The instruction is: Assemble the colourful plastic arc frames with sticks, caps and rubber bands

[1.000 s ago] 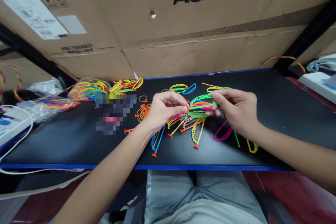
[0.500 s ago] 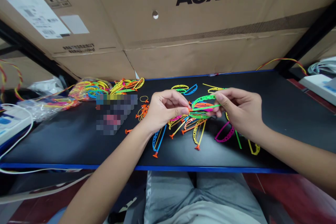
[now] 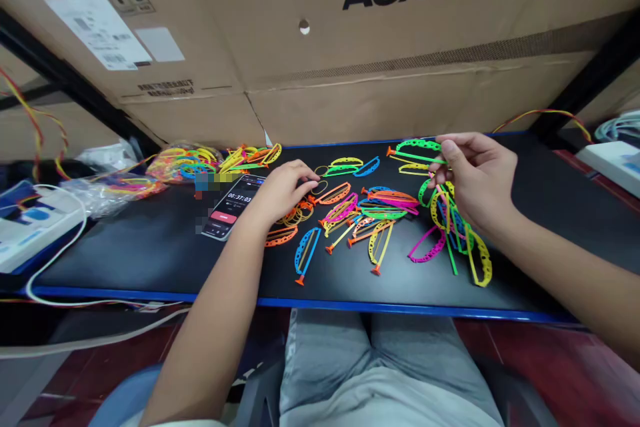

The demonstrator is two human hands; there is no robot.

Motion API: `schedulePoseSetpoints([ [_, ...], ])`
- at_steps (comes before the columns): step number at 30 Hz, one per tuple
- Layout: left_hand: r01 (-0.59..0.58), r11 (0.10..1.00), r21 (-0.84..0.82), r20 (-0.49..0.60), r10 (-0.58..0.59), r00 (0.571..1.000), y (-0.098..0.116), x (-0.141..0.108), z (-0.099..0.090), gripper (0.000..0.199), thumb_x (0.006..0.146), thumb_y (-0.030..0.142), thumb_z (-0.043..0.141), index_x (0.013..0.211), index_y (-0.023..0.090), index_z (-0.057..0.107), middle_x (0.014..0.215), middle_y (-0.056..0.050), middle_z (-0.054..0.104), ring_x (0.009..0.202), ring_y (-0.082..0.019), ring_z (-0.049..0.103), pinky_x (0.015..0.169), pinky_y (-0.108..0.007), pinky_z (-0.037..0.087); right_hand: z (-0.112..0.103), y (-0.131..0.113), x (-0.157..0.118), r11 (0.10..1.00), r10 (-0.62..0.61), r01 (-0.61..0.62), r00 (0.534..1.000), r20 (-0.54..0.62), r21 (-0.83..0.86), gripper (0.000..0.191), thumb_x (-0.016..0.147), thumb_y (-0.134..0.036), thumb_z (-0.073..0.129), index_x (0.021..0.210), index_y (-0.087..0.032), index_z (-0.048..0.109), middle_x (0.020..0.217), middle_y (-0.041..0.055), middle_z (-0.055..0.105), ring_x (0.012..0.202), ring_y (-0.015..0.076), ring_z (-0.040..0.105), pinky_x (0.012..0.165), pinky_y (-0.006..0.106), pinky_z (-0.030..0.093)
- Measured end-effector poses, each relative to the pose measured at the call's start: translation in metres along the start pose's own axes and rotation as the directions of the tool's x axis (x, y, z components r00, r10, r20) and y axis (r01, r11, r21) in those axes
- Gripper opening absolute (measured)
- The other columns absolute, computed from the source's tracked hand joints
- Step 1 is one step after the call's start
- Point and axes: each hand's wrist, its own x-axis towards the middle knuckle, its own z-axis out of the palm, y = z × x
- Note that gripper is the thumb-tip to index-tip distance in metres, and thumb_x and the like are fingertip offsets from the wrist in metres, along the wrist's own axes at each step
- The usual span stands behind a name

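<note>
My right hand [image 3: 477, 170] pinches a green toy bow [image 3: 417, 145] above the table, along with a green arrow whose orange suction cup points left. My left hand [image 3: 287, 190] reaches low over the table, fingers stretched out and slightly bent, its tips beside a loose rubber band [image 3: 323, 172]. Below that hand lies a heap of rubber bands [image 3: 299, 215], partly covered by it. In the middle is a pile of bows with arrows [image 3: 383, 213] in several colours. Under my right hand more bows lie tangled, a magenta bow [image 3: 427, 252] and a yellow bow [image 3: 484, 267] among them.
A phone [image 3: 225, 218] with a running timer lies by my left forearm. Plastic bags of bow parts [image 3: 183, 163] sit back left. A cardboard box [image 3: 280, 73] stands behind the black table [image 3: 150, 240]. White cables [image 3: 45, 300] hang over the left edge.
My left hand has let go of the arrow's orange suction-cup end and moved left to the rubber bands. My right hand, still holding the green bow, has moved up and slightly right.
</note>
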Motion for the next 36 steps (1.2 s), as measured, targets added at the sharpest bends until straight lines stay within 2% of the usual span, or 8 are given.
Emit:
schedulePoseSetpoints([
  [5, 0.215, 0.959, 0.186, 0.013, -0.221, 0.975, 0.010, 0.007, 0.017, 0.008, 0.095, 0.024, 0.075, 0.097, 0.020, 0.082, 0.109, -0.008, 0.077, 0.099, -0.026, 0.071, 0.085, -0.037, 0.052, 0.009, -0.016, -0.009, 0.998, -0.056, 0.056, 0.998, 0.007, -0.023, 0.023, 0.092, -0.048, 0.081, 0.096, -0.025, 0.077, 0.065, -0.0003, 0.068, 0.045, 0.0137, 0.060, 0.041, 0.030, 0.053],
  [9, 0.286, 0.935, 0.208, -0.030, -0.286, 0.958, 0.012, 0.009, 0.020, 0.010, 0.096, 0.026, 0.075, 0.088, 0.022, 0.079, 0.106, -0.007, 0.079, 0.096, -0.027, 0.071, 0.082, -0.038, 0.051, 0.013, -0.025, -0.015, 0.994, -0.085, 0.087, 0.996, 0.024, -0.064, 0.023, 0.093, -0.048, 0.080, 0.094, -0.025, 0.078, 0.066, 0.0001, 0.069, 0.044, 0.0133, 0.061, 0.040, 0.029, 0.051],
  [11, 0.301, 0.937, 0.180, -0.056, -0.295, 0.954, 0.011, 0.009, 0.021, 0.005, 0.096, 0.022, 0.073, 0.095, 0.023, 0.077, 0.103, -0.006, 0.079, 0.094, -0.026, 0.072, 0.081, -0.037, 0.051, 0.014, -0.027, -0.016, 0.993, -0.097, 0.098, 0.995, 0.028, -0.071, 0.023, 0.093, -0.048, 0.080, 0.094, -0.025, 0.078, 0.066, 0.0003, 0.070, 0.044, 0.0131, 0.061, 0.040, 0.029, 0.051],
  [18, 0.295, 0.954, 0.052, -0.068, -0.291, 0.954, 0.006, 0.009, 0.029, 0.042, 0.092, -0.001, 0.050, 0.129, 0.019, 0.055, 0.102, -0.008, 0.072, 0.098, -0.026, 0.068, 0.086, -0.040, 0.050, 0.014, -0.027, -0.018, 0.995, -0.079, 0.082, 0.995, 0.054, -0.053, 0.021, 0.094, -0.046, 0.081, 0.095, -0.026, 0.078, 0.065, 0.0006, 0.070, 0.043, 0.0134, 0.061, 0.038, 0.029, 0.049],
  [21, 0.244, 0.967, -0.076, -0.166, -0.253, 0.953, 0.001, 0.009, 0.029, 0.039, 0.093, 0.000, 0.045, 0.128, 0.016, 0.050, 0.104, -0.009, 0.065, 0.099, -0.024, 0.066, 0.090, -0.039, 0.050, 0.013, -0.027, -0.017, 0.996, -0.075, 0.078, 0.996, 0.057, -0.053, 0.022, 0.093, -0.047, 0.081, 0.094, -0.026, 0.078, 0.065, 0.0005, 0.070, 0.043, 0.0133, 0.060, 0.038, 0.030, 0.049],
  [26, 0.234, 0.888, -0.396, -0.203, -0.333, 0.921, -0.008, 0.011, 0.028, 0.025, 0.095, 0.006, 0.044, 0.113, 0.021, 0.051, 0.075, 0.004, 0.051, 0.070, -0.017, 0.056, 0.074, -0.032, 0.045, 0.012, -0.028, -0.015, 0.998, -0.038, 0.041, 0.997, 0.065, -0.038, 0.023, 0.092, -0.048, 0.081, 0.094, -0.025, 0.077, 0.064, -0.0002, 0.070, 0.042, 0.0129, 0.060, 0.038, 0.029, 0.050],
  [33, 0.139, 0.691, -0.709, -0.358, -0.523, 0.773, -0.010, 0.018, 0.028, 0.020, 0.093, 0.007, 0.055, 0.102, 0.024, 0.048, 0.063, 0.008, 0.056, 0.060, -0.012, 0.058, 0.064, -0.025, 0.043, 0.013, -0.028, -0.015, 1.000, -0.023, 0.024, 0.998, 0.063, -0.019, 0.021, 0.092, -0.045, 0.082, 0.093, -0.024, 0.077, 0.065, 0.0000, 0.070, 0.042, 0.0128, 0.061, 0.038, 0.028, 0.049],
  [36, 0.043, 0.593, -0.804, -0.358, -0.541, 0.761, -0.007, 0.020, 0.022, 0.029, 0.084, 0.010, 0.070, 0.098, 0.024, 0.049, 0.064, 0.008, 0.062, 0.062, -0.012, 0.064, 0.065, -0.023, 0.047, 0.013, -0.028, -0.015, 1.000, -0.016, 0.017, 0.998, 0.068, -0.021, 0.022, 0.092, -0.045, 0.081, 0.093, -0.024, 0.076, 0.066, 0.0003, 0.070, 0.042, 0.0128, 0.061, 0.038, 0.028, 0.049],
])
